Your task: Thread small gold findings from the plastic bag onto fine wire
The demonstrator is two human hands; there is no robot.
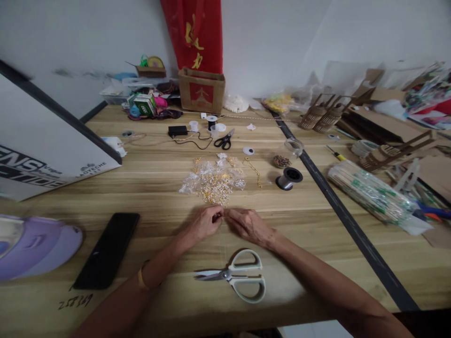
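My left hand (205, 223) and my right hand (248, 225) meet fingertip to fingertip on the wooden table (158, 188), both pinched closed on something too small to make out. Just beyond the fingers lies a heap of small clear bags with gold findings (214, 178). White-handled scissors (239, 276) lie shut on the table between my forearms, nearer to me. A gold chain (254, 171) lies right of the heap.
A black phone (107, 256) and a purple cap (38, 244) lie at left, a white box (42, 150) behind them. A wire spool (289, 178), bead dish (281, 161), black scissors (224, 140), skewer bag (369, 193) and cardboard models (387, 155) stand farther off.
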